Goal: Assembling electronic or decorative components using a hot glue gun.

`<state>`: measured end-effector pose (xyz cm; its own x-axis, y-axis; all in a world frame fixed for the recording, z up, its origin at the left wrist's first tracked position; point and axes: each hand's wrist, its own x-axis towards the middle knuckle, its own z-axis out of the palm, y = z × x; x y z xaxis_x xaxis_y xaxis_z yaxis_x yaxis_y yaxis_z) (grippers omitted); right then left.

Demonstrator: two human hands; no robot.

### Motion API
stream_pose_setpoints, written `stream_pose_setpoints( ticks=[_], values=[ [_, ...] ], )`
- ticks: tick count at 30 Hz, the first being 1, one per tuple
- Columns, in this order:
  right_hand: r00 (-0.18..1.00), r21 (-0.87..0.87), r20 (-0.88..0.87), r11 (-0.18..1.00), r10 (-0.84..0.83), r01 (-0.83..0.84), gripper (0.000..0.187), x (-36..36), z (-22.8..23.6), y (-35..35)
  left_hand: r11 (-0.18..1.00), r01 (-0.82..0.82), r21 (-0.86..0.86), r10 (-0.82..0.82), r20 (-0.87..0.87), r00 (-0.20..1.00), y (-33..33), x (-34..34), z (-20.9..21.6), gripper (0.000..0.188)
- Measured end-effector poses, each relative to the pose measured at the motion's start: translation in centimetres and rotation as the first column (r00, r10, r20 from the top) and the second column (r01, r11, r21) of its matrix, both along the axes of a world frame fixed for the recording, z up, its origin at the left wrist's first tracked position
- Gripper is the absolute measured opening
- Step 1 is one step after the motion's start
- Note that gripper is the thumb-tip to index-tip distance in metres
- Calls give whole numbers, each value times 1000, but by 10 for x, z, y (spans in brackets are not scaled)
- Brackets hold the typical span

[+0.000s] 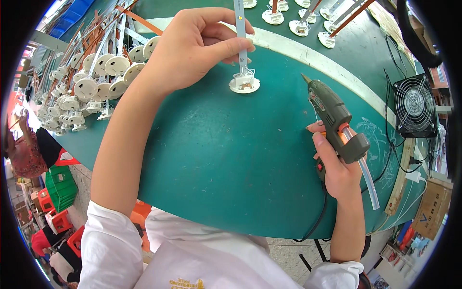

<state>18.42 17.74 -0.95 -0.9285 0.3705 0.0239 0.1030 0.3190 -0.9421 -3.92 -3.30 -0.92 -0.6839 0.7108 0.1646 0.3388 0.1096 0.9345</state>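
My left hand (204, 45) pinches an upright LED strip (242, 41) between thumb and fingers. The strip's lower end meets a round white base (244, 83) with thin white wires around the joint, close to the green tabletop (216, 149). Whether the base touches the table I cannot tell. Wrapped around the handle of a dark green hot glue gun (332, 108), my right hand (339, 166) holds it with the nozzle pointing up and to the left. A clear glue stick (369, 185) sticks out of the gun's back. The nozzle is well apart from the base.
A big pile of strips with white round bases (103, 72) lies at the left. Several more assemblies stand at the far side (299, 28), beyond a pale curved edge strip (308, 57). A black fan (415, 106) and cables are at the right. Other people sit at far left.
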Motion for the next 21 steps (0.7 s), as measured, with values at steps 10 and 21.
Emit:
stream_pose_setpoints(
  ticks=[10,21],
  values=[
    [1000,29,-12,1000,1,-1,13,3,-1,0,1000,-4,0,4,21,1000,0,1,2,23],
    [1000,80,-20,997,9,-8,15,1,-1,2,1000,21,21,-21,-21,1000,1,4,5,22]
  ],
)
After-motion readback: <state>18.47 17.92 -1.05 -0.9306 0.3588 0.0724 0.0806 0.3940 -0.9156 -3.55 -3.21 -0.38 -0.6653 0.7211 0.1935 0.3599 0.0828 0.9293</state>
